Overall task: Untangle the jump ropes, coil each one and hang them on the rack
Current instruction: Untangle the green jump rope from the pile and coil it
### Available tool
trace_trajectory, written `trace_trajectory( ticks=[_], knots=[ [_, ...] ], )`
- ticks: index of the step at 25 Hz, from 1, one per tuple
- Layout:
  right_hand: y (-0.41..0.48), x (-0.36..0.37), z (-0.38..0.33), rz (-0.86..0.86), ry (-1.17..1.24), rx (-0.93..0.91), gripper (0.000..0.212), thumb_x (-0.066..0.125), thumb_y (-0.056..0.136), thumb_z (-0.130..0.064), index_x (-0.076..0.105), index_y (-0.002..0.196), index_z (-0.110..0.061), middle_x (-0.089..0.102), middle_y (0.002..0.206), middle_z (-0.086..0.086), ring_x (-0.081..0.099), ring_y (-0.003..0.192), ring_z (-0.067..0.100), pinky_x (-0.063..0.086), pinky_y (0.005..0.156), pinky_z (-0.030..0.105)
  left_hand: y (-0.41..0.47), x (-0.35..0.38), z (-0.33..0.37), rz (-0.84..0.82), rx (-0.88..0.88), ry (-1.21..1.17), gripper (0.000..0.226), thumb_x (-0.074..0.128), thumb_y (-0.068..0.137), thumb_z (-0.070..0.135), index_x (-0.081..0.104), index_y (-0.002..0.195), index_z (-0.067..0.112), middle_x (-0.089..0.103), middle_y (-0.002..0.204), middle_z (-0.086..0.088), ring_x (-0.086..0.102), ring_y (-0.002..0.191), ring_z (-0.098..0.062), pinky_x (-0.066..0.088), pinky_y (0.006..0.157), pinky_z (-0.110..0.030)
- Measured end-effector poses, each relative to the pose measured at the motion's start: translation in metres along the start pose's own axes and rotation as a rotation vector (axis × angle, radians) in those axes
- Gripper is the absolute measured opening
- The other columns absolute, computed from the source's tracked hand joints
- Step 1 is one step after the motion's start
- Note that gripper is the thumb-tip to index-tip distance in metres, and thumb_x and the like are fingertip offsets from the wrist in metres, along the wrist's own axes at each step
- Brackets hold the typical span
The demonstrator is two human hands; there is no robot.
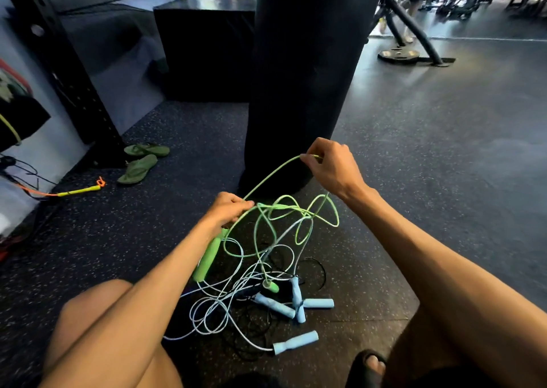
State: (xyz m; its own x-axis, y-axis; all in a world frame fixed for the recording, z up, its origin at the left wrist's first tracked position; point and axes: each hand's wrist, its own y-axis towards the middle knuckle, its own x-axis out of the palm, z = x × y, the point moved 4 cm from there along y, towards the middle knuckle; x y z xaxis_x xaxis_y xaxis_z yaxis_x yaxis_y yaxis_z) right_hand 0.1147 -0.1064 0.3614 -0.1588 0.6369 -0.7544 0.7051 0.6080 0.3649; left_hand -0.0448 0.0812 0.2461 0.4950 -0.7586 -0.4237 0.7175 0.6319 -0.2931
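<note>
Head view: left hand point(228, 210) and right hand point(331, 168) pinch the green rope point(266, 177) over speckled floor point(414, 165) by a punching bag point(305, 76).

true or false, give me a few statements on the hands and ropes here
1. The right hand pinches the green rope above the tangle. True.
2. The left hand is empty. False: it grips the green rope, with a green handle just below.
3. The blue handles lie on the floor. True.
4. The green rope is free of the pile. False: its loops run into the blue rope and black rope.
5. Red shoes lie left of the punching bag. False: green flip-flops lie there.
</note>
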Motion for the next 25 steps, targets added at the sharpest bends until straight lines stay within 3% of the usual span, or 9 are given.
trace_trajectory(
  ticks=[3, 6, 9, 13, 16, 20, 23, 25],
  knots=[
    [0.002, 0.001, 0.013, -0.039, 0.065, 0.094, 0.021, 0.062, 0.092, -0.038, 0.064, 0.086, -0.018, 0.068, 0.073, 0.004, 0.063, 0.061, 0.022, 0.053, 0.059, 0.037, -0.003, -0.01, 0.015, -0.018, 0.144, -0.027, 0.024, 0.075, 0.082, 0.036, 0.068, 0.082, 0.013, 0.042, 0.049, 0.008, 0.036, 0.041, -0.005, 0.025, 0.04, -0.019],
    [-0.003, 0.009, 0.018, -0.155, 0.076, 0.131, 0.025, 0.058, 0.097, -0.031, 0.065, 0.086, -0.01, 0.063, 0.066, 0.003, 0.063, 0.055, 0.02, 0.053, 0.055, 0.035, -0.01, -0.016, 0.032, -0.064, 0.265, -0.213, 0.032, 0.064, 0.091, 0.038, 0.065, 0.075, 0.01, 0.033, 0.05, 0.005, 0.028, 0.043, -0.007, 0.021, 0.043, -0.02],
    [-0.009, 0.021, 0.02, -0.284, 0.16, 0.161, 0.024, 0.053, 0.1, -0.026, 0.06, 0.085, -0.009, 0.061, 0.06, 0.007, 0.065, 0.048, 0.025, 0.059, 0.05, 0.04, -0.01, -0.019, 0.037, -0.173, 0.22, -0.481, 0.038, 0.052, 0.098, 0.034, 0.056, 0.068, 0.012, 0.025, 0.053, 0.006, 0.022, 0.04, -0.005, 0.013, 0.045, -0.02],
    [-0.01, 0.025, 0.021, -0.241, 0.141, 0.174, 0.026, 0.051, 0.101, -0.026, 0.055, 0.081, -0.01, 0.069, 0.06, 0.012, 0.063, 0.042, 0.016, 0.052, 0.048, 0.024, -0.016, -0.016, 0.045, -0.343, 0.159, -0.782, 0.036, 0.04, 0.102, 0.027, 0.054, 0.072, 0.012, 0.021, 0.05, 0.007, 0.019, 0.039, -0.005, 0.011, 0.046, -0.024],
    [-0.02, 0.048, 0.02, -0.463, 0.135, 0.161, 0.038, 0.049, 0.102, -0.024, 0.058, 0.07, -0.004, 0.073, 0.071, 0.02, 0.066, 0.05, 0.013, 0.054, 0.057, 0.024, -0.023, -0.018, 0.056, -0.425, 0.154, -1.022, 0.03, 0.035, 0.101, 0.022, 0.056, 0.086, 0.007, 0.026, 0.051, 0.007, 0.022, 0.043, -0.006, 0.019, 0.048, -0.022],
    [-0.043, 0.091, 0.024, -0.747, 0.008, 0.072, 0.029, 0.054, 0.098, -0.018, 0.063, 0.074, -0.004, 0.077, 0.084, 0.015, 0.068, 0.061, 0.006, 0.055, 0.063, 0.022, -0.022, -0.018, 0.062, -0.355, 0.246, -1.073, 0.031, 0.03, 0.103, 0.017, 0.058, 0.105, 0.001, 0.044, 0.059, 0.002, 0.039, 0.051, -0.01, 0.036, 0.051, -0.021],
    [-0.053, 0.104, 0.023, -0.733, -0.073, 0.051, 0.012, 0.061, 0.092, -0.013, 0.061, 0.085, -0.002, 0.075, 0.083, 0.008, 0.072, 0.078, 0.02, 0.056, 0.068, 0.027, -0.015, -0.024, 0.058, -0.241, 0.309, -1.104, 0.033, 0.03, 0.104, 0.015, 0.059, 0.113, 0.0, 0.071, 0.084, -0.009, 0.069, 0.079, -0.021, 0.056, 0.072, -0.028],
    [-0.054, 0.102, 0.015, -0.688, -0.01, 0.032, 0.01, 0.061, 0.092, -0.009, 0.053, 0.086, -0.009, 0.069, 0.074, 0.005, 0.069, 0.068, 0.02, 0.052, 0.058, 0.021, -0.011, -0.029, 0.054, -0.189, 0.35, -1.133, 0.034, 0.031, 0.105, 0.015, 0.056, 0.118, -0.003, 0.07, 0.109, -0.02, 0.068, 0.104, -0.032, 0.055, 0.092, -0.037]
  ],
)
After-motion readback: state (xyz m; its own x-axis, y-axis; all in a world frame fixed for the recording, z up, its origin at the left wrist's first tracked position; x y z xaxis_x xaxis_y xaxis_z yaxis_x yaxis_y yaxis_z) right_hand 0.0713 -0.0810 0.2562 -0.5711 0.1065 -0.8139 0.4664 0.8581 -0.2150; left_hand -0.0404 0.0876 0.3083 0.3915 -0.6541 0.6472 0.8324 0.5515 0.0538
